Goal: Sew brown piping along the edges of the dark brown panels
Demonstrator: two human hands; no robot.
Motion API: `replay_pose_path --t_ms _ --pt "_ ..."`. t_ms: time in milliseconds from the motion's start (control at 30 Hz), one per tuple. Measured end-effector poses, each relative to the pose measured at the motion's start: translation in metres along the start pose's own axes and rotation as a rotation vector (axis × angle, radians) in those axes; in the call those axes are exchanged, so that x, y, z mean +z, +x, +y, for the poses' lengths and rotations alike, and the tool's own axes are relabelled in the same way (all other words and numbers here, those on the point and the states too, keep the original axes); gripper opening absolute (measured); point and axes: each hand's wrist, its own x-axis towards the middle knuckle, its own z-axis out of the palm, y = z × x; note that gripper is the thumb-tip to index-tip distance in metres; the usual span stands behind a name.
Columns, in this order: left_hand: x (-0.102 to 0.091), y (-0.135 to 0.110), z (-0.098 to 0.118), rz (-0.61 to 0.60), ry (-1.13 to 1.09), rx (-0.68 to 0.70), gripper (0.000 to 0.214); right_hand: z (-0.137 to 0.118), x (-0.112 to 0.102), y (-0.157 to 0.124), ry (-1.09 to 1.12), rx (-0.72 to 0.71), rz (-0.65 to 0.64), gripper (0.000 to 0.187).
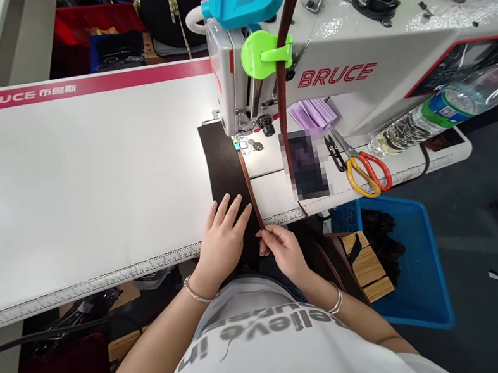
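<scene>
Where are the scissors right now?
In the head view, the red-and-yellow-handled scissors lie on the white sewing table beside the black thread snips, just below the water bottle.

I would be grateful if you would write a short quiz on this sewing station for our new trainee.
1. What does the left hand lie flat on?
2. True or false: the right hand pinches the narrow brown strip.
3. What colours are the handles of the scissors?

Key: 1. A dark panel. 2. True. 3. Red and yellow.
</scene>
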Motion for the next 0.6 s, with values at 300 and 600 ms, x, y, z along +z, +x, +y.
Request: replay_pose_path --t_ms 300,600 --pt "0.008 -0.001 0.008 0.046 0.006 -0.013 0.042 0.001 0.002 0.001 0.003 -0.009 -0.004 0.029" --pt "0.009 -0.004 0.010 0.067 -0.056 -0.003 0.043 -0.001 0.003 0.001 0.004 -0.003 0.015 0.033"
